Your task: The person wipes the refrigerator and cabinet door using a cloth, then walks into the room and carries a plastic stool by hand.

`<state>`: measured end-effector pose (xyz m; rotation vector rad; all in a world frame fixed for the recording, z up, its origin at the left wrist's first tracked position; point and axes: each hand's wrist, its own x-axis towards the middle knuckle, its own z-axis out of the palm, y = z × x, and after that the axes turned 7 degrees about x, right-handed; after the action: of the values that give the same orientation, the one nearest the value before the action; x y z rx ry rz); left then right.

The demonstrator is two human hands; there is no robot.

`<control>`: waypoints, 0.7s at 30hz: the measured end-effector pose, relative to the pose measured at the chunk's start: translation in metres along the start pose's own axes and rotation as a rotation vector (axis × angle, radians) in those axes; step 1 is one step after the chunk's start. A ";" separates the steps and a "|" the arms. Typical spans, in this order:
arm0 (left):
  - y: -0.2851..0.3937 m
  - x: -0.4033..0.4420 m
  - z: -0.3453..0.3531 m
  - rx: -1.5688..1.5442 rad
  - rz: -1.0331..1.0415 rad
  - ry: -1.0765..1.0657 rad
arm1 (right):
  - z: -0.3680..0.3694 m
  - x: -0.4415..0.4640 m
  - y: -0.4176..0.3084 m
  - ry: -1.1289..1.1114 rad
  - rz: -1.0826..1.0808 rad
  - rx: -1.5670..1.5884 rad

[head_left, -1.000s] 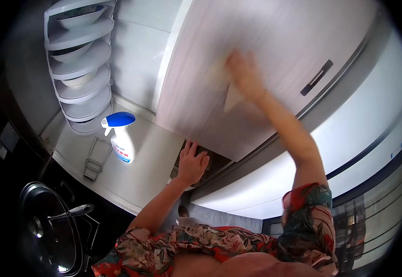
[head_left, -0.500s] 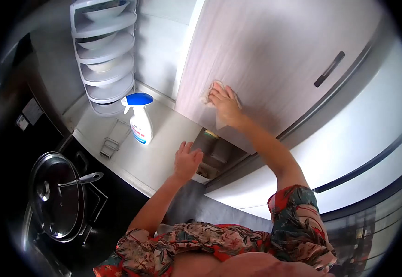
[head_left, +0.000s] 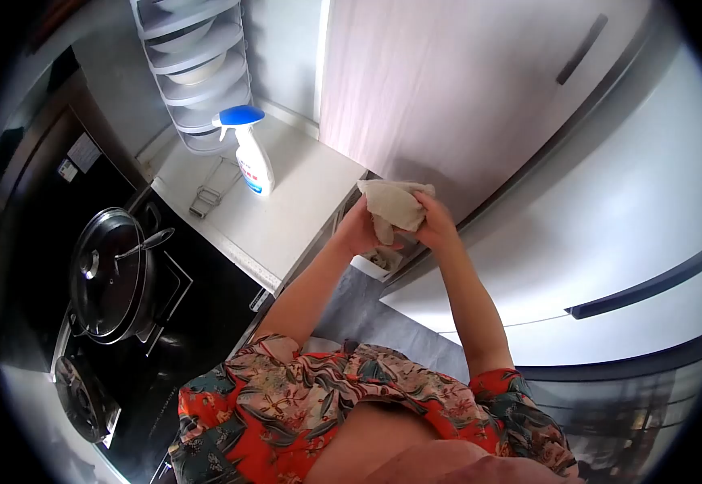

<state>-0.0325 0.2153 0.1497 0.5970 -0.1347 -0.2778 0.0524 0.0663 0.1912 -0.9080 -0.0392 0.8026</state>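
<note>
A cream cloth [head_left: 395,205] is bunched between my two hands, in front of the lower edge of a pale wood-grain cabinet door [head_left: 448,89]. My left hand [head_left: 357,229] grips the cloth from its left side, its fingers partly hidden behind the folds. On the cloth's right side, my right hand [head_left: 435,221] is closed on it. A white spray bottle [head_left: 255,161] with a blue top stands upright on the white counter [head_left: 311,173], left of my hands. Beside the bottle lies a wire rack [head_left: 208,194].
A tiered white rack [head_left: 206,81] holding bowls stands at the counter's back. On the black stove [head_left: 181,323] at the left is a pan with a glass lid [head_left: 107,274]. A white curved appliance [head_left: 601,218] with dark handles fills the right side.
My right hand has come down off the cabinet door with the cloth. My left hand has moved up and right and taken hold of the cloth too. The camera view has shifted.
</note>
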 end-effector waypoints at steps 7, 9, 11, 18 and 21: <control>0.015 0.003 0.007 0.065 0.020 0.277 | -0.011 0.005 0.004 0.004 -0.042 0.064; 0.033 0.011 0.008 0.141 0.106 0.405 | 0.005 0.003 -0.006 -0.067 -0.089 0.046; 0.063 0.019 0.017 0.134 0.230 0.456 | 0.016 0.001 -0.027 0.026 -0.141 -0.204; 0.189 0.096 0.086 0.848 0.944 0.573 | 0.029 0.013 -0.074 0.122 -0.336 -0.334; 0.246 0.143 0.141 1.403 1.480 0.661 | 0.014 0.021 -0.077 0.109 -0.389 -0.342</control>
<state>0.1283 0.2922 0.4125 1.7317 -0.0810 1.5920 0.1092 0.0622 0.2492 -1.2200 -0.2569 0.3863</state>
